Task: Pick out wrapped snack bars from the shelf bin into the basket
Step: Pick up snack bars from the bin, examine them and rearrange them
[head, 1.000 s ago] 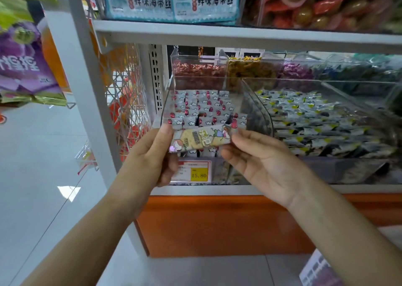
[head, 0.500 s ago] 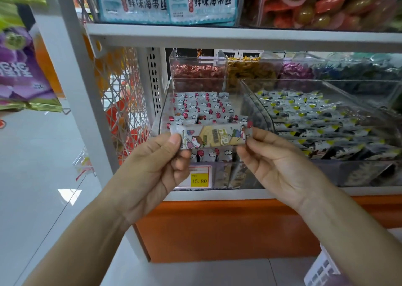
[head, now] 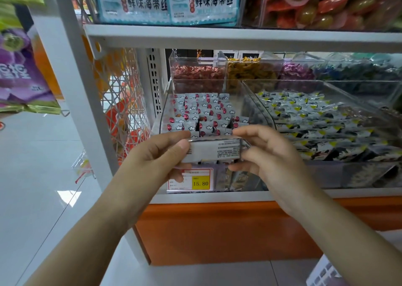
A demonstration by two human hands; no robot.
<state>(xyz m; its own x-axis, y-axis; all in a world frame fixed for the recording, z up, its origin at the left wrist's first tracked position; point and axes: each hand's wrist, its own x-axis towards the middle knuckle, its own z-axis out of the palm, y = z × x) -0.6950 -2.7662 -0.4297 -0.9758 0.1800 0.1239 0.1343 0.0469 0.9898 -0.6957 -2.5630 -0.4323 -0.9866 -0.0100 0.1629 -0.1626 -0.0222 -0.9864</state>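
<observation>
A wrapped snack bar (head: 214, 150) is held level in front of the clear shelf bin (head: 162, 120), its pale printed back side facing me. My left hand (head: 159, 155) pinches its left end between thumb and fingers. My right hand (head: 267, 155) pinches its right end. Behind it the bin holds several more bars (head: 204, 113) in white wrappers with red dots and clouds. A corner of the white basket (head: 324, 273) shows at the bottom right, below my right forearm.
A yellow price tag reading 15.80 (head: 189, 180) sits on the bin front. A second clear bin of black-and-yellow packets (head: 322, 120) stands to the right. Small bins of candy (head: 198, 73) line the back. A white shelf post (head: 74, 85) and wire rack (head: 121, 103) stand left.
The bar has been turned over between my hands: its colourful cartoon front faced me before, now the plain printed back does. Both hands kept their hold on its ends.
</observation>
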